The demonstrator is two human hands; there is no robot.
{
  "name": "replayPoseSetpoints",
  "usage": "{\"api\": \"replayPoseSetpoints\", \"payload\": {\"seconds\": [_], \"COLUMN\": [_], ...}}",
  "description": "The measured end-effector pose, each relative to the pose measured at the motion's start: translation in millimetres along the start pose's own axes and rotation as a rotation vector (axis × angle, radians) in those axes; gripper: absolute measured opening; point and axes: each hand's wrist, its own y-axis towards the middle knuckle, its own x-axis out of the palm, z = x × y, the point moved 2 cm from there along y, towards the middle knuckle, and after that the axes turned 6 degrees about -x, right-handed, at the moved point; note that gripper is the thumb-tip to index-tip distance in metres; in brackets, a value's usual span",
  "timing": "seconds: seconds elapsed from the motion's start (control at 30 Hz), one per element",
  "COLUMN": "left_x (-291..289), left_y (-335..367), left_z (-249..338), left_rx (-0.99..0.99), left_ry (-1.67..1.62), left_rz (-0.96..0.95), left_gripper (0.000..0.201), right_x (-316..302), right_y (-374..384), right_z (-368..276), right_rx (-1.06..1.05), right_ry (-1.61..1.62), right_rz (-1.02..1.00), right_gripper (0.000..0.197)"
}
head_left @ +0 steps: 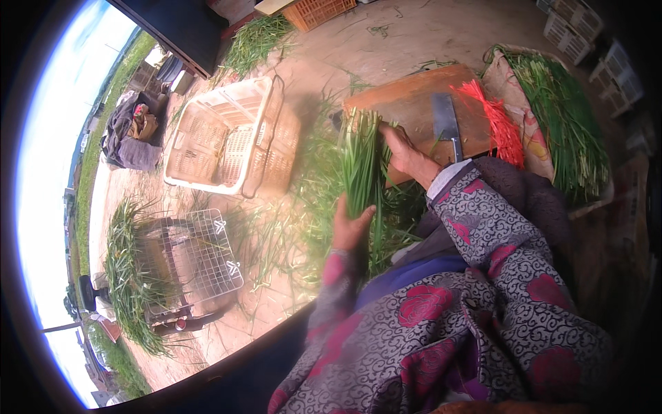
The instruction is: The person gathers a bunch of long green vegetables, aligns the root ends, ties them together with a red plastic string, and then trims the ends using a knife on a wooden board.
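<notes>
A thick bunch of garlic chives [360, 162] is held upright in front of me, its pale cut ends at the top and its green leaves hanging down. My left hand [353, 226] is closed round the lower leaves, with the thumb across the front. Higher up, my right hand [405, 150] grips the bunch from its right side near the pale ends; some of its fingers are hidden behind the stalks. Just beyond my right hand lies a wooden board [396, 96]. On it rest a cleaver [446, 116] and a bundle of red plastic strips [498, 123].
To the left stands a cream plastic crate [252, 148]. A cart with a wire rack [207, 255] carries more greens [131, 276]. At the right, a sack-lined container holds a large pile of chives [562, 121]. Loose leaves litter the floor; an orange crate [317, 12] sits at the back.
</notes>
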Motion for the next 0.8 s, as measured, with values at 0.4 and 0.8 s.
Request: {"api": "replayPoseSetpoints", "payload": {"seconds": [0.4, 0.8], "left_x": [6.3, 1.3], "left_y": [41.8, 9.6], "left_z": [-54.0, 28.8], "left_rx": [-0.028, -0.084], "left_ry": [0.086, 0.134], "left_rz": [0.025, -0.354], "left_gripper": [0.036, 0.049], "right_x": [19.0, 18.4], "right_y": [-15.4, -29.3], "right_z": [-10.0, -38.3], "right_rx": [0.029, -0.199], "right_ry": [0.365, -0.222], "right_rz": [-0.173, -0.354], "right_gripper": [0.069, 0.027]}}
